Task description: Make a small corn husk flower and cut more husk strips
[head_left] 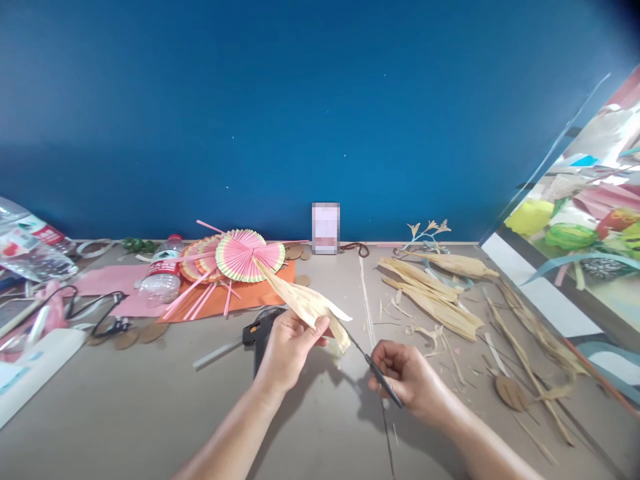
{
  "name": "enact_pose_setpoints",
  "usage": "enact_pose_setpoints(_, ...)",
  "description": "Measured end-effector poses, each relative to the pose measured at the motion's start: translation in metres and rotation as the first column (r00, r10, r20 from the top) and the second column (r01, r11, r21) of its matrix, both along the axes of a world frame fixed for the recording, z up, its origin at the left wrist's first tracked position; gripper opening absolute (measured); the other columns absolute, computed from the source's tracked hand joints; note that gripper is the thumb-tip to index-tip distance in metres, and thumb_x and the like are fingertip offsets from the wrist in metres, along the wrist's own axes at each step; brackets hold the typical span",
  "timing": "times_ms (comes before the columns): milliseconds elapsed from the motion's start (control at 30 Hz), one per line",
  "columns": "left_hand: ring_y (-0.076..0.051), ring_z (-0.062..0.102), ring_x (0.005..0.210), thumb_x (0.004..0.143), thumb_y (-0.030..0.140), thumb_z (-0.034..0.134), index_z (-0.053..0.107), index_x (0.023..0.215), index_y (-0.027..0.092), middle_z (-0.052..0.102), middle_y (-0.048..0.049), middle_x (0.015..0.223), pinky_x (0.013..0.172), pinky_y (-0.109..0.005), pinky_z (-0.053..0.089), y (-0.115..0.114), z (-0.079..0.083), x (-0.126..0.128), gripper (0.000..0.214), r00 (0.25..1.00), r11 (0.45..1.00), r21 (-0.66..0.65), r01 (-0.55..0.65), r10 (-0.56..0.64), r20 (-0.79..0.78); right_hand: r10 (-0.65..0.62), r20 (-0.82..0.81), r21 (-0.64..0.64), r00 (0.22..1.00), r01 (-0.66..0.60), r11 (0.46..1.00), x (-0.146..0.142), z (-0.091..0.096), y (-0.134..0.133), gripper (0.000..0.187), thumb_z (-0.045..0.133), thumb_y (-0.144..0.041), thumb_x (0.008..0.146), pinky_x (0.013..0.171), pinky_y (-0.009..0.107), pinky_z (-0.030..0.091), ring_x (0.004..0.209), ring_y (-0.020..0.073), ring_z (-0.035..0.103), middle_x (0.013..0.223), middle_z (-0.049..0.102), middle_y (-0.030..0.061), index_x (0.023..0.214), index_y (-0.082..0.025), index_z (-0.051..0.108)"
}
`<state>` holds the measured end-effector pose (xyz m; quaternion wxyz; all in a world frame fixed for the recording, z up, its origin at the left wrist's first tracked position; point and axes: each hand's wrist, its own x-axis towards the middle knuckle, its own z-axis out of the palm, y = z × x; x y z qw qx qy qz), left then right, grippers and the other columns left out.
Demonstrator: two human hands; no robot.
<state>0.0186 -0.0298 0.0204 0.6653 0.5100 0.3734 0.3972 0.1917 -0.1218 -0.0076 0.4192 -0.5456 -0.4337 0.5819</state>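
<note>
In the head view my left hand (296, 343) pinches a pale dried corn husk (295, 293). Its narrow end points up and left, over a pink paper fan (250, 255). My right hand (400, 373) is closed around dark-handled scissors (383, 380), seen nearly edge-on. Their thin blade reaches to the lower right edge of the husk; whether it is touching or cutting cannot be told. More dried husks (435, 293) lie on the table to the right. A black glue gun (263, 332) with a white glue stick rests behind my left wrist.
A plastic bottle (163, 270) lies by the fans, on orange paper (286, 275). Wooden discs (510, 392) and husk scraps are scattered about the grey table (175, 413). A blurred card (325, 228) stands against the blue wall (320, 120). A white power strip (43, 373) sits at left.
</note>
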Motion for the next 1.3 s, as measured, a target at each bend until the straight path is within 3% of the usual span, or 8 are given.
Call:
enact_pose_setpoints(267,-0.013,0.054,0.061,0.064,0.030,0.067,0.063,0.066,0.014,0.061,-0.0029,0.066,0.056,-0.023,0.044,0.001,-0.005,0.002,0.017,0.998,0.997,0.059,-0.046,0.044,0.033,-0.008,0.010,0.007,1.000,0.008,1.000,0.000,0.000,0.000,0.039,0.074,-0.041,0.053,0.041,0.018,0.023,0.043,0.0047,0.029,0.047,0.036,-0.0085,0.062,-0.016,0.045)
enact_pose_setpoints(400,-0.013,0.054,0.063,0.057,0.027,0.072,0.062,0.072,0.015,0.059,-0.0006,0.065,0.060,-0.023,0.044,0.003,-0.002,0.000,0.022,0.994,0.998,0.058,0.024,-0.030,0.104,-0.023,-0.012,-0.002,1.000,0.023,1.000,0.000,0.001,0.000,0.041,0.075,-0.041,0.051,0.041,0.018,0.024,0.043,0.0045,0.029,0.047,0.036,-0.0087,0.061,-0.017,0.044)
enact_pose_setpoints(500,-0.016,0.056,0.072,0.051,0.038,0.074,0.061,0.078,0.017,0.060,-0.0034,0.080,0.063,-0.026,0.046,0.006,0.001,-0.004,0.037,0.964,0.998,-0.014,0.067,-0.061,0.258,-0.018,0.006,-0.001,1.000,0.018,1.000,0.001,0.001,0.000,0.041,0.075,-0.040,0.051,0.042,0.018,0.025,0.044,0.0043,0.028,0.048,0.036,-0.0087,0.062,-0.016,0.045)
enact_pose_setpoints(600,-0.010,0.053,0.062,0.056,0.042,0.070,0.058,0.066,0.017,0.057,0.0004,0.070,0.060,-0.024,0.048,0.009,0.000,-0.005,0.030,0.936,0.985,-0.172,0.011,0.050,0.347,0.006,0.070,0.005,0.998,-0.007,1.000,0.000,0.002,0.000,0.039,0.075,-0.039,0.052,0.042,0.018,0.024,0.044,0.0043,0.026,0.047,0.032,-0.0095,0.061,-0.016,0.045)
enact_pose_setpoints(667,-0.007,0.051,0.055,0.057,0.034,0.072,0.058,0.063,0.016,0.055,0.0034,0.061,0.057,-0.022,0.047,0.010,-0.002,-0.005,0.023,0.946,0.966,-0.258,-0.014,0.096,0.309,0.014,0.102,0.007,0.995,-0.015,1.000,-0.001,0.003,0.000,0.039,0.075,-0.039,0.053,0.042,0.018,0.023,0.044,0.0043,0.025,0.046,0.030,-0.0099,0.060,-0.016,0.044)
enact_pose_setpoints(767,-0.008,0.053,0.055,0.055,0.025,0.073,0.059,0.065,0.015,0.059,0.0028,0.062,0.056,-0.021,0.046,0.010,-0.003,-0.003,0.019,0.964,0.959,-0.282,-0.019,0.093,0.249,0.023,0.126,0.010,0.992,-0.025,1.000,-0.001,0.004,0.000,0.038,0.074,-0.038,0.053,0.042,0.018,0.022,0.044,0.0044,0.024,0.046,0.029,-0.0100,0.059,-0.016,0.044)
enact_pose_setpoints(1300,-0.007,0.054,0.052,0.058,0.018,0.072,0.060,0.067,0.013,0.059,0.0023,0.061,0.052,-0.019,0.047,-0.002,-0.002,0.006,0.017,0.937,0.940,-0.338,-0.051,0.162,0.308,-0.010,0.026,0.014,1.000,0.010,1.000,-0.007,-0.006,0.000,0.040,0.074,-0.040,0.053,0.042,0.018,0.023,0.045,0.0046,0.028,0.048,0.036,-0.0082,0.061,-0.016,0.043)
